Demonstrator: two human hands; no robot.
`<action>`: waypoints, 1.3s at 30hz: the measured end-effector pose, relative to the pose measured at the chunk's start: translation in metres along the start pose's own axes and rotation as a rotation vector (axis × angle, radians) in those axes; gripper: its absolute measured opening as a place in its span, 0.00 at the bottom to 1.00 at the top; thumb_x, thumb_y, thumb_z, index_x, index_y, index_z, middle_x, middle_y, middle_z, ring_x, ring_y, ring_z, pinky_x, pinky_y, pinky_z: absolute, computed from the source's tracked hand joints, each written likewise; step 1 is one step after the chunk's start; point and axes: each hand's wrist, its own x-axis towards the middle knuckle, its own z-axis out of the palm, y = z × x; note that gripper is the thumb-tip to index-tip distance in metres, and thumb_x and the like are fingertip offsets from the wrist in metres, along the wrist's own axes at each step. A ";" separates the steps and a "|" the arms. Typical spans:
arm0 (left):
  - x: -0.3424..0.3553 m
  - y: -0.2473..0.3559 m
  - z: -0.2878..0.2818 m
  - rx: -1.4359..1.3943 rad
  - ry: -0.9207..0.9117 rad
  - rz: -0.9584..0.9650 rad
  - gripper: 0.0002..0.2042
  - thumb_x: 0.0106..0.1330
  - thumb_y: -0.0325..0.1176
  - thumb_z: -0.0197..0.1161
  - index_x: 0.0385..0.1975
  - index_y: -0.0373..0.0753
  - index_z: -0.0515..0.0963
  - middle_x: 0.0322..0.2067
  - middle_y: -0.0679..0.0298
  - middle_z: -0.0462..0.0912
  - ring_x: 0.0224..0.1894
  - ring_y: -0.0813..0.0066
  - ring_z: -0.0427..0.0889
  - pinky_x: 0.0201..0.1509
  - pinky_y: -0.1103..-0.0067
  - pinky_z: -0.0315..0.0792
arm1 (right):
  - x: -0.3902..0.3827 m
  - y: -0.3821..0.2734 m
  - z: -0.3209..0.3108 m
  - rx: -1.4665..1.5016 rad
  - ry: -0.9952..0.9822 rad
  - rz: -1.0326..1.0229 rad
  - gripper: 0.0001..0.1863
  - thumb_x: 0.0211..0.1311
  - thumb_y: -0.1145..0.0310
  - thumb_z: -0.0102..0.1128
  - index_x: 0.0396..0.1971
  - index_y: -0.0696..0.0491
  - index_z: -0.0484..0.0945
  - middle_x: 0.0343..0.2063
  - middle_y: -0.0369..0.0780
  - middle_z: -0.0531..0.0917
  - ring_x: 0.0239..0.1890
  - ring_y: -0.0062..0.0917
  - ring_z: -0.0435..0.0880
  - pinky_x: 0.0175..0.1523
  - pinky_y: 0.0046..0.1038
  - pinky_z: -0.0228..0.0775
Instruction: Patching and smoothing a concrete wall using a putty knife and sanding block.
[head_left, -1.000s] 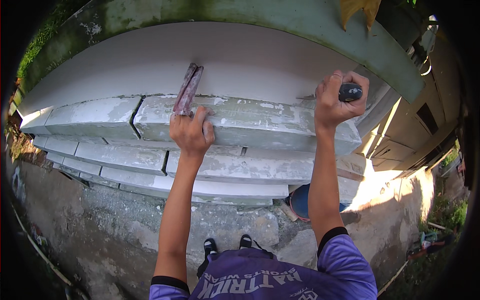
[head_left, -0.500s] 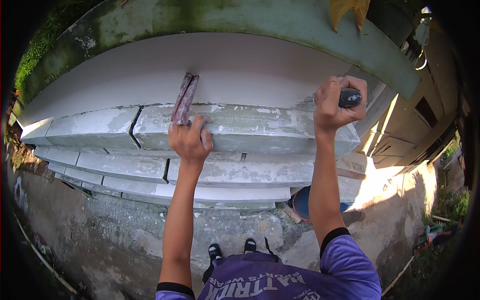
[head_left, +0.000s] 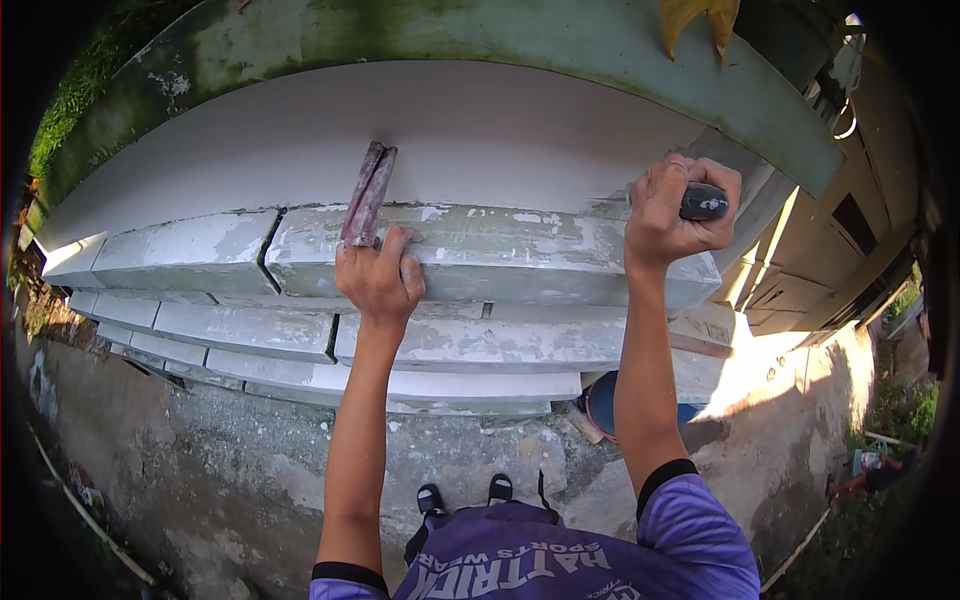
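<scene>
My left hand (head_left: pixel 382 270) is closed around the near end of a narrow reddish-brown tool (head_left: pixel 369 195), smeared with white and grooved along its length. The tool points away from me toward the smooth white wall surface (head_left: pixel 480 130). Beneath that hand runs the top pale block ledge (head_left: pixel 500 235), patchy with white coating. Farther right, my right hand (head_left: pixel 670 215) wraps around the black rounded handle of a trowel (head_left: pixel 704 201), held close to the wall's right end. White specks mark the handle; the blade is mostly hidden behind the fingers.
A mossy green curved ledge (head_left: pixel 400 38) overhangs the wall, with a dry yellow leaf (head_left: pixel 695 22) on it. Lower block tiers (head_left: pixel 480 345) step down toward me. A blue bucket (head_left: pixel 603 405) stands partly behind my right forearm. Concrete ground (head_left: pixel 250 470) lies below.
My right hand and the trowel have shifted very slightly right and nearer. The left hand keeps its grip in nearly the same place.
</scene>
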 end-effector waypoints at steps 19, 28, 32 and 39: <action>0.003 0.003 0.000 -0.006 0.019 -0.013 0.13 0.52 0.36 0.57 0.37 0.44 0.82 0.19 0.58 0.72 0.27 0.58 0.73 0.39 0.66 0.65 | 0.003 0.014 0.008 -0.031 -0.028 -0.053 0.08 0.58 0.86 0.52 0.27 0.58 0.65 0.19 0.33 0.69 0.14 0.11 0.65 0.15 0.18 0.55; 0.003 0.000 -0.002 -0.007 0.030 -0.016 0.13 0.52 0.36 0.57 0.37 0.45 0.82 0.18 0.59 0.71 0.27 0.58 0.73 0.39 0.66 0.66 | -0.001 -0.011 0.010 -0.014 -0.017 -0.007 0.08 0.56 0.85 0.54 0.26 0.57 0.66 0.18 0.33 0.69 0.13 0.12 0.65 0.15 0.18 0.58; 0.003 0.012 0.000 -0.021 0.022 0.000 0.13 0.52 0.36 0.57 0.36 0.45 0.82 0.19 0.60 0.71 0.27 0.58 0.73 0.38 0.66 0.66 | 0.001 0.023 -0.001 -0.132 0.011 -0.167 0.08 0.55 0.84 0.55 0.25 0.56 0.67 0.19 0.32 0.69 0.14 0.12 0.68 0.17 0.18 0.61; 0.002 0.009 0.001 -0.003 0.004 -0.004 0.11 0.53 0.37 0.57 0.34 0.46 0.82 0.18 0.59 0.71 0.27 0.58 0.73 0.38 0.66 0.65 | 0.000 0.016 -0.005 -0.010 -0.048 -0.063 0.10 0.60 0.82 0.55 0.28 0.54 0.65 0.17 0.32 0.68 0.14 0.12 0.67 0.15 0.17 0.58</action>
